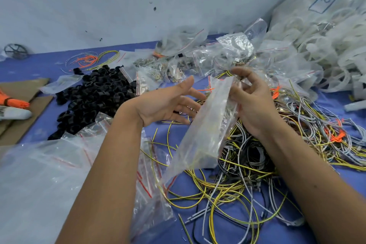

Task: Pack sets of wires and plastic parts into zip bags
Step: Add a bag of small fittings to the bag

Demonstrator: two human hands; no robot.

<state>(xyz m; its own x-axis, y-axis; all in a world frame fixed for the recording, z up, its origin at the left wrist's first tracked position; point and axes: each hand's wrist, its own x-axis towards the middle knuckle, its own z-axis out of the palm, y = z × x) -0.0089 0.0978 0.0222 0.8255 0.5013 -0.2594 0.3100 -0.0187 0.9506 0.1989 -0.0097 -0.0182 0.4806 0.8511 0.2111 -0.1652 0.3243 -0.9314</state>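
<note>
Right hand (255,103) pinches the upper edge of a clear zip bag (202,134), held hanging in the air above the wire tangle (247,164); whether the bag has contents, cannot tell. Left hand (170,103) is beside it, palm up, fingers spread, holding nothing. Judgement: film is light, limp, slippery; best gripped at the stiffer zip edge. Black plastic parts (95,97) lie well left.

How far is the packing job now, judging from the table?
Done: a heap of filled zip bags lies at the back. In hand: the right hand pinches one clear zip bag by its top, with the left hand open beside it; what is inside it is hard to tell. Left: the loose wires, the black plastic parts and empty bags remain, so much is left.
</note>
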